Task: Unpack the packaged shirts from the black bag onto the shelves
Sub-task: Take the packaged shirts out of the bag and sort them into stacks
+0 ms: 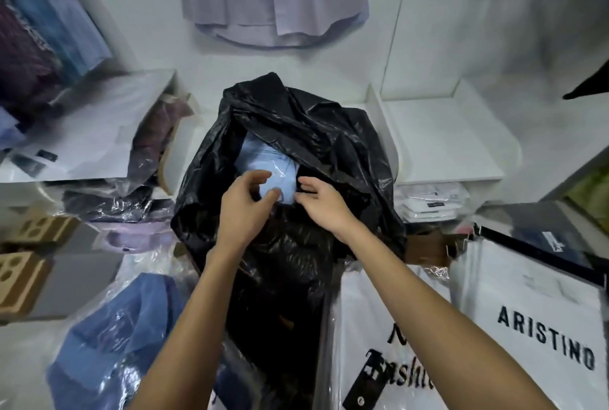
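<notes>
**Both hands at bag mouth**

Wrapped shirts [112, 337] crowd near-left, white printed bags [534, 320] near-right. Black bag [296, 133] centre, mouth facing up. Light-blue packaged shirt [263, 162] inside, long axis near-far. Left hand [245, 208] fingers curled loosely, holding nothing; right hand [324, 202] pinches the bag rim.

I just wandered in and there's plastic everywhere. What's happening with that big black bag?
A person is unpacking shirts. Both hands reach into the open black bag: the left hand hovers with curled fingers over a light blue packaged shirt inside, and the right hand is at the bag's edge beside it. The shirt is not out yet. Other wrapped shirts lie around, and a white shelf stands to the right.
</notes>
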The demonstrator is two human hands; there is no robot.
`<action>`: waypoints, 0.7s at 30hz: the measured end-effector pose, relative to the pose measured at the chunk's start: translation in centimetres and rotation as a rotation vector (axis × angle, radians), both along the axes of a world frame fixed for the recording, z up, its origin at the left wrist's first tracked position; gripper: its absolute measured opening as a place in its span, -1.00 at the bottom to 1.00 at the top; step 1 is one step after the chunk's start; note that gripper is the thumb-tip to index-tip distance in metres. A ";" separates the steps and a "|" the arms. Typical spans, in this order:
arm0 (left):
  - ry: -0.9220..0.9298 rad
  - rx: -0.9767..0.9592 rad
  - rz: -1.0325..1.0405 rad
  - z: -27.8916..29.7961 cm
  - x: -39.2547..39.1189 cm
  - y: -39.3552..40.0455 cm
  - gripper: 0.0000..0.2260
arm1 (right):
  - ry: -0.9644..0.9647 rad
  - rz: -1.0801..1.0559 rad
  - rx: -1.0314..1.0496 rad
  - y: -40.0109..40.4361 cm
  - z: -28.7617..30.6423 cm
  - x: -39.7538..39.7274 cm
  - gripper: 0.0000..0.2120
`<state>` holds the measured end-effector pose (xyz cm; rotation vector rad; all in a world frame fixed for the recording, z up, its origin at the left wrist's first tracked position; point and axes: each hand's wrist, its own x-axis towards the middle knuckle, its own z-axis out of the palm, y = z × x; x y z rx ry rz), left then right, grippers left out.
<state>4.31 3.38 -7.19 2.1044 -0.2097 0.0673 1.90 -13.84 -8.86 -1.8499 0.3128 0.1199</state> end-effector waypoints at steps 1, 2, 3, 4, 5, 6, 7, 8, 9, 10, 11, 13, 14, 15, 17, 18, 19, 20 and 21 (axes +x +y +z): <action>-0.013 0.006 0.022 0.0 0.5 0.7 -0.74 | 0.020 -0.013 -0.013 0.5 -0.4 0.9 -0.53; -0.011 0.020 0.033 0.0 1.1 1.4 -0.75 | 0.048 -0.032 -0.022 1.0 -0.8 1.8 -0.53; -0.005 0.046 0.029 0.1 1.8 2.0 -0.75 | 0.067 -0.057 -0.022 1.5 -1.1 2.9 -0.54; 0.004 0.079 0.017 0.2 2.5 2.3 -0.74 | 0.094 -0.088 -0.023 1.9 -1.5 3.9 -0.52; 0.012 0.113 0.003 0.4 3.2 2.6 -0.73 | 0.118 -0.125 -0.031 2.2 -2.1 5.1 -0.50; 0.016 0.135 -0.007 0.6 3.8 2.8 -0.72 | 0.148 -0.161 -0.044 2.5 -2.6 6.2 -0.47; 0.018 0.147 -0.015 0.9 4.3 2.9 -0.72 | 0.169 -0.192 -0.039 2.7 -3.1 7.2 -0.46; 0.015 0.150 -0.022 1.0 4.8 3.2 -0.73 | 0.188 -0.222 -0.014 2.8 -3.9 8.3 -0.48; 0.014 0.149 -0.028 1.2 5.2 3.5 -0.73 | 0.208 -0.249 0.022 2.9 -4.7 9.2 -0.51; 0.013 0.146 -0.033 1.3 5.5 3.9 -0.74 | 0.222 -0.269 0.054 2.9 -5.5 9.9 -0.56; 0.018 0.148 -0.040 1.4 5.8 4.5 -0.73 | 0.226 -0.275 0.075 2.8 -6.3 10.5 -0.60; 0.027 0.155 -0.055 1.5 6.0 5.7 -0.72 | 0.215 -0.275 0.123 2.9 -6.6 10.8 -0.68; 0.033 0.163 -0.060 1.5 6.1 6.3 -0.72 | 0.197 -0.275 0.171 3.0 -6.3 10.8 -0.71; 0.043 0.180 -0.064 1.6 6.0 6.8 -0.70 | 0.168 -0.272 0.231 3.2 -5.8 10.8 -0.71; 0.079 0.195 -0.085 1.7 5.9 7.6 -0.63 | 0.085 -0.263 0.367 3.8 -3.8 10.7 -0.71; 0.102 0.188 -0.111 1.8 5.9 7.9 -0.56 | 0.044 -0.259 0.437 4.1 -2.5 10.6 -0.74; 0.119 0.189 -0.149 2.2 5.7 8.0 -0.48 | 0.005 -0.257 0.515 4.3 -0.9 10.6 -0.79; 0.123 0.187 -0.194 2.3 5.7 8.1 -0.39 | -0.025 -0.263 0.587 4.4 1.0 10.4 -0.84; 0.103 0.191 -0.238 2.7 5.5 8.0 -0.30 | -0.058 -0.275 0.658 4.3 2.9 10.4 -0.86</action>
